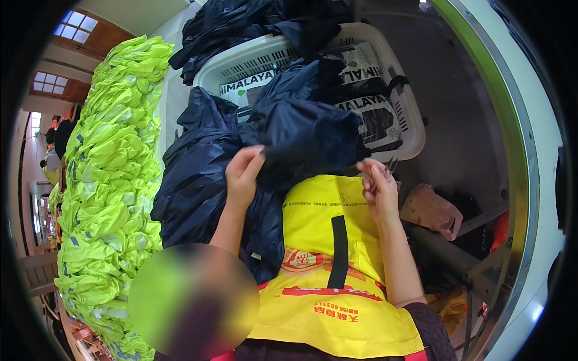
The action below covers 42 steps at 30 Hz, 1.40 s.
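A dark navy garment (313, 135) of thin shiny fabric stretches between my two hands, its lower part lying on the pile to the left. My left hand (242, 174) pinches its near edge between thumb and fingers. On the right, my right hand (380, 189) is closed at the garment's other edge, fingertips pressed together. Dark pointed tips of a small tool, which look like thread snips (392, 164), stick out beside those fingers. Under my left forearm lies more navy fabric (195, 174). A yellow apron (313, 198) covers my lap below the garment.
A white plastic basket (402, 99) with printed packs (373, 117) stands just beyond my hands. More navy garments (247, 24) are heaped behind it. A tall pile of neon yellow garments (111, 198) runs along the left. Rightward are a pinkish bag (430, 210) and a curved-looking metal edge (522, 150).
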Each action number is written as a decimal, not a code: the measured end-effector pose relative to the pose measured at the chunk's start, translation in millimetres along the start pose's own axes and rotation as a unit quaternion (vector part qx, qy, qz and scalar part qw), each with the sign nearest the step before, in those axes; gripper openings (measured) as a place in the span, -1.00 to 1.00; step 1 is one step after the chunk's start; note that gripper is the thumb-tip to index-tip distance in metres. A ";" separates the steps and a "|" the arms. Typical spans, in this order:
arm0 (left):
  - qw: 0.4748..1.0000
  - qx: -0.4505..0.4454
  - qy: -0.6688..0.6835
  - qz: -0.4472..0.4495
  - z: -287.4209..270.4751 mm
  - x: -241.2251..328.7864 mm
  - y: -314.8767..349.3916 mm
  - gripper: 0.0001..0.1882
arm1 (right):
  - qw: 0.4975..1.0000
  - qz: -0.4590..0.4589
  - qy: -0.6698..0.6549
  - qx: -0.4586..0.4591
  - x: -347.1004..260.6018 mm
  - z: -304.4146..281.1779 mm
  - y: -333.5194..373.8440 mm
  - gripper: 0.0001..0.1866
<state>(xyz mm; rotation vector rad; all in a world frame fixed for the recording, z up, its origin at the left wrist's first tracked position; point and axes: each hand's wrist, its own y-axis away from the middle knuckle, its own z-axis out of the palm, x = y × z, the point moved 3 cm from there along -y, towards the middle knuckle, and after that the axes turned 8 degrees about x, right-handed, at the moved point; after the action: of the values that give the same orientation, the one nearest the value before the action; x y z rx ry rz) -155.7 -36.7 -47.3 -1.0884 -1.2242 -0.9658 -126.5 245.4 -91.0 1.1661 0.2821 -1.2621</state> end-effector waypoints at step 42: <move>0.943 -0.098 0.115 -0.298 -27.4 19.1 111.5 -0.79 | 0.749 -0.399 0.509 -0.147 -18.6 55.4 91.7 -0.54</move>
<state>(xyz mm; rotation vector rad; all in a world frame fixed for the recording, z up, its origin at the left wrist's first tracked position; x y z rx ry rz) -39.5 -38.2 -40.8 -0.7271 -1.3051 -1.6586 -78.6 199.4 -5.0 1.4035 1.8995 -1.0575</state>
